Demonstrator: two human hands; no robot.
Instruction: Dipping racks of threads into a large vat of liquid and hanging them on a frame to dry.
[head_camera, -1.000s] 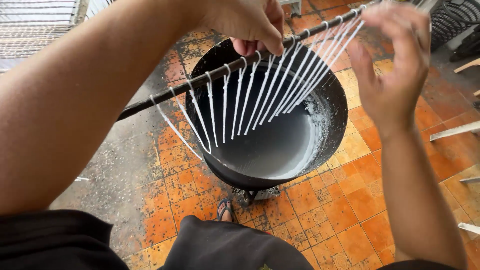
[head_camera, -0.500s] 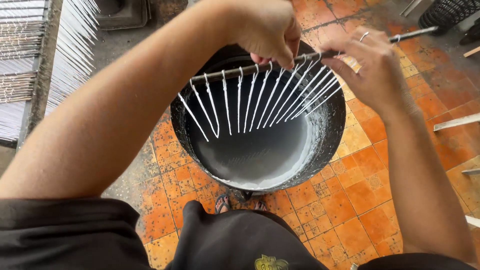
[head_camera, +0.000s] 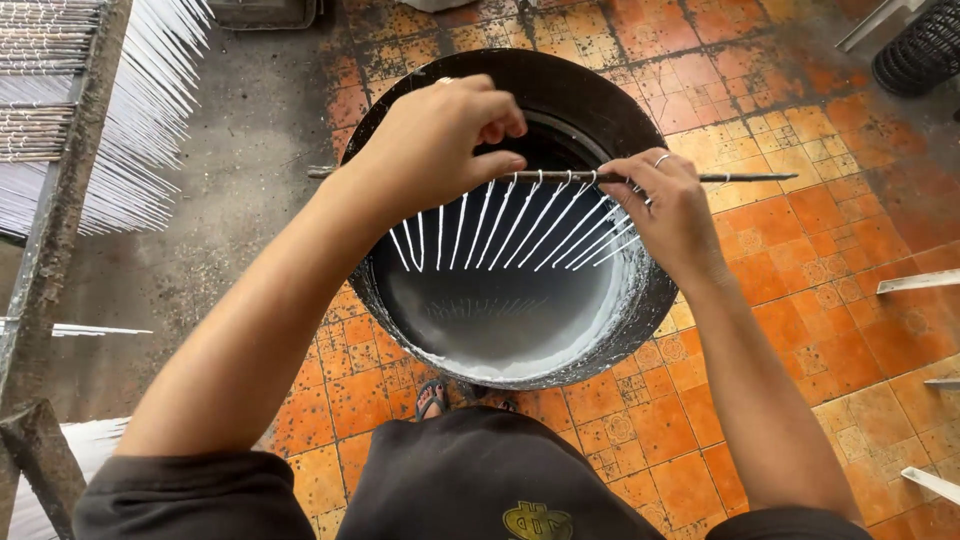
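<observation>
We keep the rod (head_camera: 560, 177) level over the black pot (head_camera: 640, 300), left hand (head_camera: 440, 140) pinching it near the middle, right hand (head_camera: 670, 205) gripping its other end — white strings (head_camera: 500, 225) hang approx. evenly, fanned w/o touching the rim — so we lower straight into the white liquid (head_camera: 500, 325).

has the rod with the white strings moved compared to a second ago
Yes. The rod was tilted over the black pot; it now lies level across the pot's mouth, held by both hands.

Both hands (head_camera: 440, 150) (head_camera: 670, 210) hold a rod (head_camera: 560, 177) of white, seemingly wax-coated strands (head_camera: 500, 225) over a pot (head_camera: 610, 110).
</observation>
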